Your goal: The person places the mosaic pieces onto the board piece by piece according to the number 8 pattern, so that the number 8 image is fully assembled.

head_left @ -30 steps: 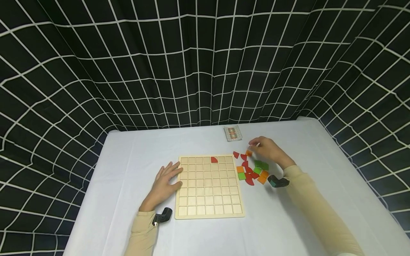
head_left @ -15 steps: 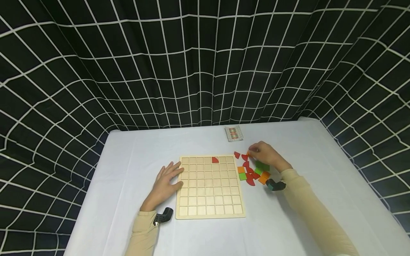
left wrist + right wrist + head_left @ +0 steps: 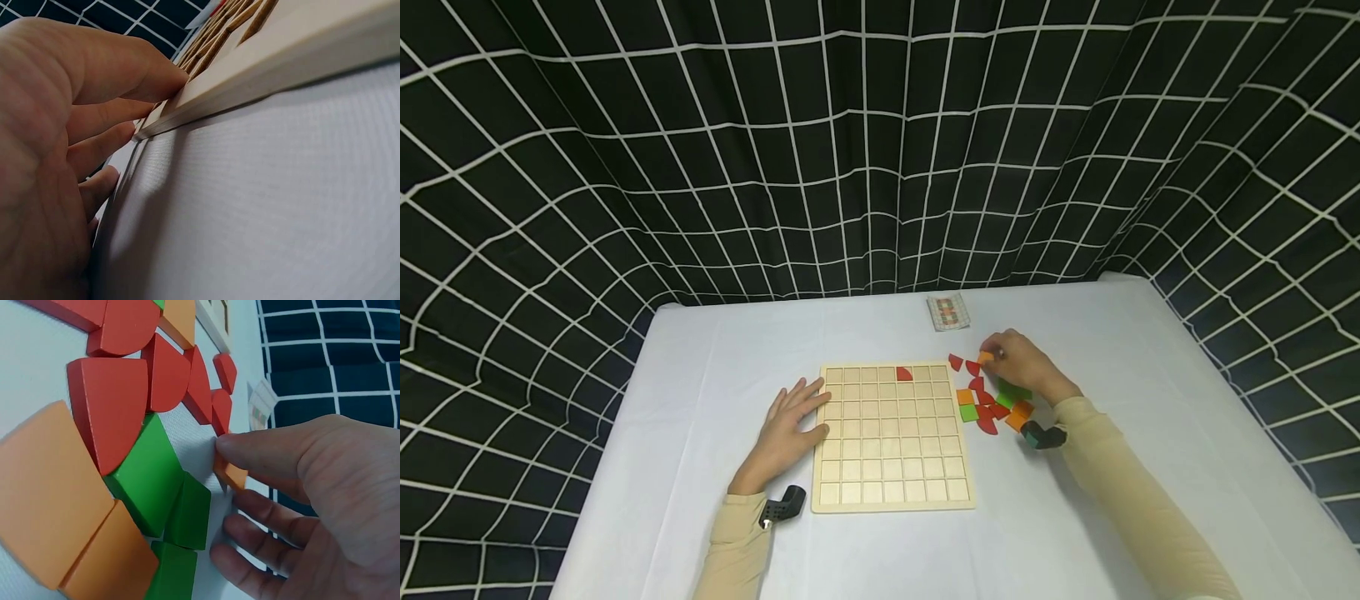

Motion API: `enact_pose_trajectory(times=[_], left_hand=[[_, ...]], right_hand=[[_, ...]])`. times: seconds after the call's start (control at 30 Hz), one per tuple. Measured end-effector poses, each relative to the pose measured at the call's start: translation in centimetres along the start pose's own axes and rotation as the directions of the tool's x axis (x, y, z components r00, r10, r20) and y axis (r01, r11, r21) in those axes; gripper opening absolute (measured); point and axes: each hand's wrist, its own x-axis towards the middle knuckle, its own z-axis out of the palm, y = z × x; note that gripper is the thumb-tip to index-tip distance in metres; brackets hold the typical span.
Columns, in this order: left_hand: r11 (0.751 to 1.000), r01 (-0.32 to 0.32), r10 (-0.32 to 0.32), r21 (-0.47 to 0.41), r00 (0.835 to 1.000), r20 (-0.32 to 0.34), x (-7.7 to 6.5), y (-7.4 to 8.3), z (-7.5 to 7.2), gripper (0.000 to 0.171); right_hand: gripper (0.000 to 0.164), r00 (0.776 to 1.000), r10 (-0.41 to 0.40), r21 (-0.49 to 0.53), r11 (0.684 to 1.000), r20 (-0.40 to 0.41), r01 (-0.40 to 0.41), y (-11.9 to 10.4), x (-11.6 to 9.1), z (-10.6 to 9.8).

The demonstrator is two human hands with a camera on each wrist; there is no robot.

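A pale wooden grid board (image 3: 880, 427) lies flat, with one red quarter-circle piece (image 3: 904, 374) in a cell of its far row. My left hand (image 3: 786, 433) rests at the board's left edge, its thumb and fingertips touching the rim, as the left wrist view shows too. Beyond the board's right side, my right hand (image 3: 1022, 362) pinches an orange square tile (image 3: 232, 474) between thumb and forefinger, low over the tablecloth. The other fingers hang loosely bent. Beside that hand lie several red rounded pieces (image 3: 112, 403) and green tiles (image 3: 147, 478).
More orange tiles (image 3: 50, 494) lie in the loose pile, partly under my right wrist. A small patterned card (image 3: 948, 312) sits beyond the board's far right corner. The white-covered table (image 3: 715, 367) ends at a black curtain (image 3: 820, 167) with white grid lines.
My right hand has come down and a little toward me onto the orange tile, which it now pinches. The left hand stays at the board's edge.
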Motion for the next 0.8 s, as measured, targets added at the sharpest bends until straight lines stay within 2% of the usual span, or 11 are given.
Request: enact_pose_trajectory(times=[0.2, 0.43, 0.8], left_hand=[[1.0, 0.005, -0.004, -0.004, 1.0, 0.004, 0.0, 0.0, 0.0, 0.055], [1.0, 0.001, -0.001, -0.001, 1.0, 0.003, 0.0, 0.1, 0.0, 0.055], [1.0, 0.006, -0.006, -0.001, 1.0, -0.001, 0.0, 0.1, 0.0, 0.055]], right_hand=[[0.027, 1.0, 0.015, 0.067, 0.998, 0.007, -0.015, -0.1, -0.4, -0.2], [0.018, 0.999, 0.012, 0.123, 0.992, 0.037, -0.017, -0.4, -0.6, -1.5], [0.022, 0.996, -0.072, 0.14, 0.987, -0.053, 0.079, -2.1, -0.5, -3.9]])
